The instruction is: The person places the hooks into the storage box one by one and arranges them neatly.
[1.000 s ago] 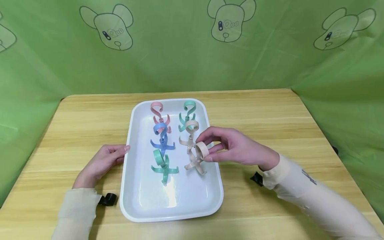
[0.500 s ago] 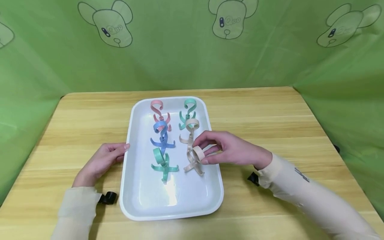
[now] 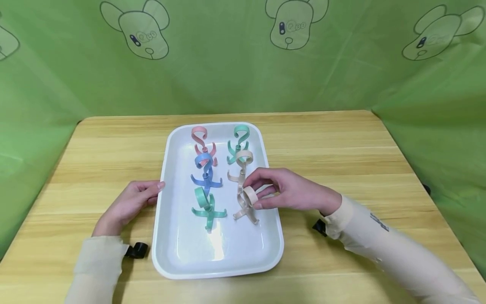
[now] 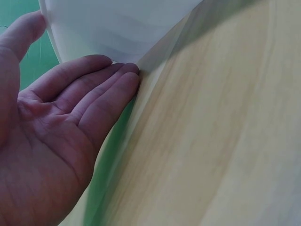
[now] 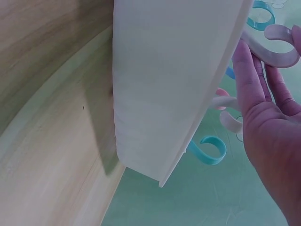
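My right hand (image 3: 286, 190) pinches the curled top of the nearer beige four-prong hook hanger (image 3: 246, 211), whose prongs sit low over the tray floor. In the right wrist view, that beige curl (image 5: 277, 57) lies between thumb and fingers. Just behind it in the tray stands another beige hanger (image 3: 244, 157), partly covered by the hand. My left hand (image 3: 130, 204) rests at the left side of the white tray (image 3: 216, 264). In the left wrist view its thumb touches the rim, while the fairly straight fingers (image 4: 101, 101) lie against the outer wall.
Down the tray's left side stand a pink hanger (image 3: 199, 131), a blue hanger (image 3: 206, 179) and a green hanger (image 3: 209, 213). Another green hanger (image 3: 238, 147) is at the back right. A wooden table (image 3: 334, 147) carries the tray, with a green curtain (image 3: 220, 84) behind.
My right hand has shifted slightly left and down with the beige hook hanger, then held nearly still for the last half second. The left hand has stayed at the tray's rim.
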A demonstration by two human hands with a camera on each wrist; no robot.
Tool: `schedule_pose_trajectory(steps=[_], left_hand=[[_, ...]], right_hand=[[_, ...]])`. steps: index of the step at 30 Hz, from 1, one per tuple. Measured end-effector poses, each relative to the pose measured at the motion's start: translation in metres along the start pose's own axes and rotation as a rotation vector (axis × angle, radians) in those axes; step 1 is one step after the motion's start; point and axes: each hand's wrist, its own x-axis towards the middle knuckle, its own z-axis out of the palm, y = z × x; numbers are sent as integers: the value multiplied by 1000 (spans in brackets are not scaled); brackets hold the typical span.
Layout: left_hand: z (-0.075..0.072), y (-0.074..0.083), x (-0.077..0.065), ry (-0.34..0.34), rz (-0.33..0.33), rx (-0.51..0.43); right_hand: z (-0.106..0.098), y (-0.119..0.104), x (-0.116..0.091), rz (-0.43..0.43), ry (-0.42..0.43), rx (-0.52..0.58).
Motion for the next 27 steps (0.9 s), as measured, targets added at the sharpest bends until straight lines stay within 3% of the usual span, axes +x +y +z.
schedule_pose_trajectory(steps=[9, 21, 27], left_hand=[[1, 0, 0, 3, -14, 2], [-1, 1, 2, -21, -20, 16], [-8, 6, 1, -79, -16, 129]], right_hand=[[-3, 4, -1, -24, 9, -55], [-4, 10, -4, -2, 34, -23], [-20, 6, -11, -36, 77, -132]])
